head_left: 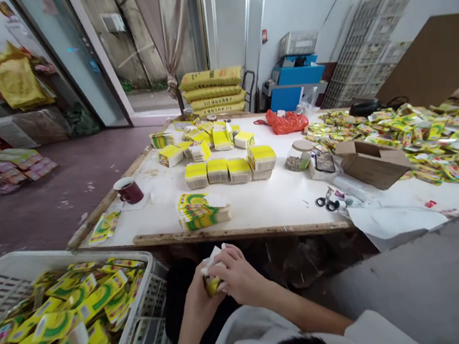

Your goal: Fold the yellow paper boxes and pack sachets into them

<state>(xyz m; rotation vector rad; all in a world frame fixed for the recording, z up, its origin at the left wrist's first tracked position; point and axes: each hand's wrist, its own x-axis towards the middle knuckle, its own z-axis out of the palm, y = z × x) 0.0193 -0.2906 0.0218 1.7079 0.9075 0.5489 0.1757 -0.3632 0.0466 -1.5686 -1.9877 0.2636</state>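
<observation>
Above my lap, just short of the table's front edge, my left hand is closed round a small yellow-and-white packet. My right hand grips the same packet from above, its fingers bent over the white top end. The fingers cover most of the packet, so its contents cannot be made out. On the table beyond lies a fanned stack of yellow-green printed cartons. Behind that, several yellow-topped bundles stand in a row.
A white plastic crate full of yellow packets stands at left. The white table has a wooden edge strip, a dark red mug, scissors, an open cardboard box and a red plastic bag. Loose packets pile up at right.
</observation>
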